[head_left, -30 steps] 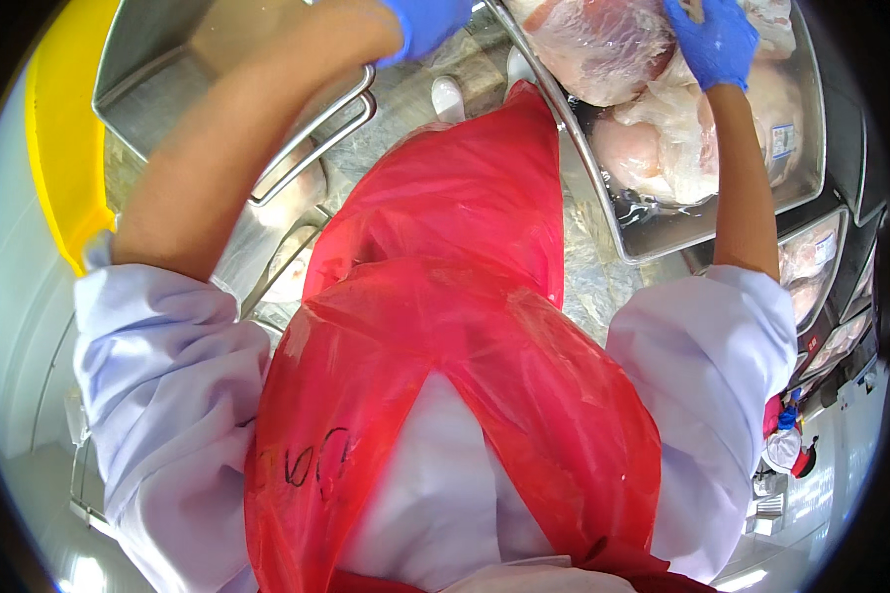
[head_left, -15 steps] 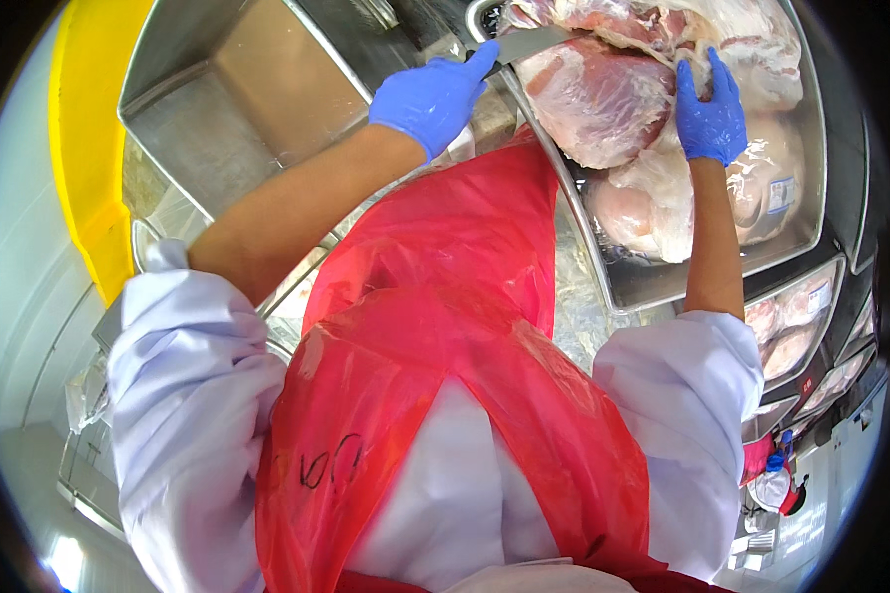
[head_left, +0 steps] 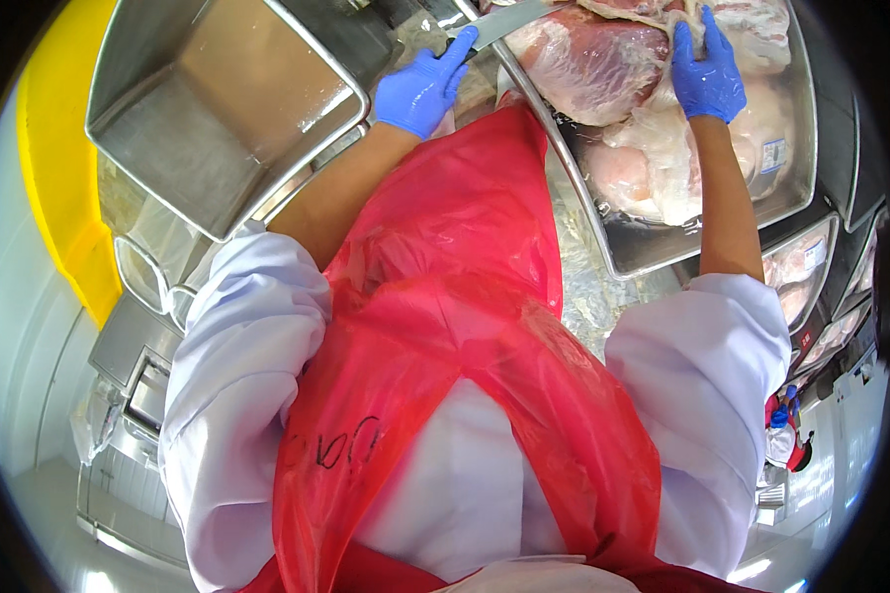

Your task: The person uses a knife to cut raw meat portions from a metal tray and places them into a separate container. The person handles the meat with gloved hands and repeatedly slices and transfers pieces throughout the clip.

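My left hand [head_left: 420,94], in a blue glove, is closed round the dark handle of a knife [head_left: 514,24]. The blade points right and reaches the near-left side of a large piece of raw meat [head_left: 603,69], dark pink with pale fat. On the same meat, my right hand [head_left: 707,79], also gloved in blue, has thumb and fingers on either side of a pale flap and grips it. Under and beside it lie more pale pieces [head_left: 638,178], all in a deep metal tray [head_left: 663,249]. The meat's far part runs out of view.
A second metal bin [head_left: 153,124] stands at the left, beside a curved yellow structure [head_left: 54,188]. To the right are further trays of packed meat [head_left: 801,265]. A co-worker [head_left: 783,435] is far off at lower right. My red apron [head_left: 445,217] hangs against the work surface.
The whole view has shifted, so the tray, meat and hands sit higher in the picture. The knife is still in my left hand and my right hand stays on the meat.
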Demonstrator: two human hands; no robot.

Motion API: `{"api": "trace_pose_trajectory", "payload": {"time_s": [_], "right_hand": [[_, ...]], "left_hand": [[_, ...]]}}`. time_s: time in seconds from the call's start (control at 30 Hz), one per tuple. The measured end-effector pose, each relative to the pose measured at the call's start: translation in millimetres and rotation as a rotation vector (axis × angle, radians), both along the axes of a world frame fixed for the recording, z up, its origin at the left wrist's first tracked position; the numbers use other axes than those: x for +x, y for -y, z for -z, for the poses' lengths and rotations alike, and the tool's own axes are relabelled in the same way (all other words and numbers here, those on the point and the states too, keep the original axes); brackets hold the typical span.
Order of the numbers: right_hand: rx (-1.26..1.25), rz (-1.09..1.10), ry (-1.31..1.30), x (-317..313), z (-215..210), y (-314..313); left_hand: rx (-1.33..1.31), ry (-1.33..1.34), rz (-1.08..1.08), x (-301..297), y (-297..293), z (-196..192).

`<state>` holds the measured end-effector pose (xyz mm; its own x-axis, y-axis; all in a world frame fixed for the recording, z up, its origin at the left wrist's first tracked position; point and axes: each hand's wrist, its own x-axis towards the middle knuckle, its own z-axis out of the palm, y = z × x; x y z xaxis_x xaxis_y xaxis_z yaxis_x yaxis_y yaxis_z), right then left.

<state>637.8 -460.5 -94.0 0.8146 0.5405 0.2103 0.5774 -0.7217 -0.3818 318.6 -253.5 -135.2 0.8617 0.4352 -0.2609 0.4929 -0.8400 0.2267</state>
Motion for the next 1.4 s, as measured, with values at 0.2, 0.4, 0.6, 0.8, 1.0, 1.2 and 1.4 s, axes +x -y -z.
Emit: {"api": "trace_pose_trajectory", "payload": {"time_s": [0.2,0.4,0.6,0.8,1.0,1.2,1.4], "right_hand": [[-0.045,0.014,-0.009,0.6,-2.0,-3.4],[-0.087,0.051,-0.035,-3.1,-9.4,-8.3],[-0.137,0.129,-0.105,21.8,18.3,3.6],[-0.036,0.124,-0.239,50.8,49.7,17.1],[0.001,0.140,-0.317,44.5,36.3,14.0],[-0.198,0.157,-0.203,54.5,53.8,24.1],[-0.289,0.224,-0.269,66.8,70.7,40.8]], "left_hand": [[-0.026,0.060,0.026,-3.0,-16.4,24.1],[-0.105,-0.086,0.063,10.5,-31.6,-5.3],[-0.186,0.025,0.132,19.3,-45.7,-79.6],[-0.134,-0.215,0.343,59.8,-55.5,-189.8],[0.030,0.041,0.404,60.9,-33.3,-179.0],[0.034,0.142,0.132,16.3,-4.7,-119.3],[-0.041,0.128,0.152,0.0,-20.7,-74.0]]}}
